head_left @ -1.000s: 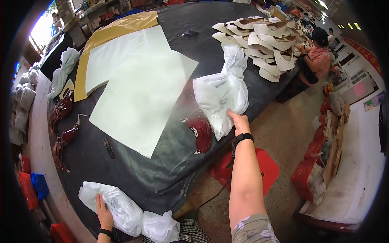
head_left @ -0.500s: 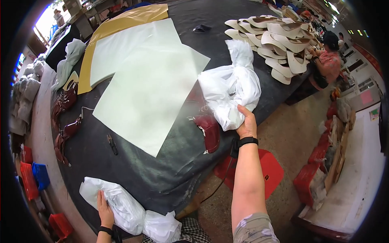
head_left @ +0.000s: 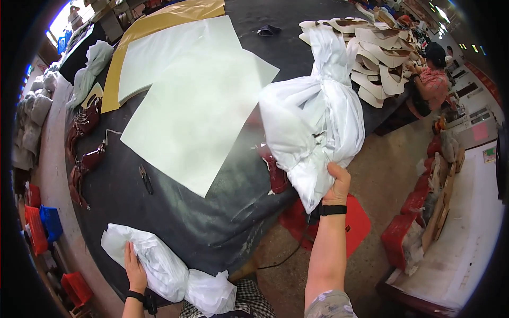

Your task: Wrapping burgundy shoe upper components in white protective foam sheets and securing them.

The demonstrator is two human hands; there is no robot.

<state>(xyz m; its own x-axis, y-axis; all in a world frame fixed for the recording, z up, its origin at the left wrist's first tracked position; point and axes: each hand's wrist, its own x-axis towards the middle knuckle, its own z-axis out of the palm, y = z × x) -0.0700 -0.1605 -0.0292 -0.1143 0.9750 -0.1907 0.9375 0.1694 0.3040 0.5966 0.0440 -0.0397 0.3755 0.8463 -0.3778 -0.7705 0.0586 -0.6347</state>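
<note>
My right hand (head_left: 337, 184) grips the lower end of a white wrapped bundle (head_left: 339, 119), a crinkled thin bag or sheet with its neck pointing away from me. It is lifted over the table's right edge, and its contents are hidden. At the lower left, my left hand (head_left: 136, 271) lies flat with fingers stretched against a second white bundle (head_left: 164, 267), which is pinched in at its middle and rests at the near table edge. Partly behind the raised bundle sits a dark red leather shoe piece (head_left: 275, 177).
Large white sheets (head_left: 185, 116) lie over brown paper (head_left: 112, 87) on the black-covered table (head_left: 222, 217). Thread snips (head_left: 145, 181) and dark red shoe pieces (head_left: 90, 164) are at left. Cream shoe uppers (head_left: 389, 58) are piled far right, near a person (head_left: 435, 79). A red stool (head_left: 355, 225) stands below.
My right hand has raised its bundle closer and slightly right, so it now covers more of the cream pile and the dark red piece. My left hand has barely moved.
</note>
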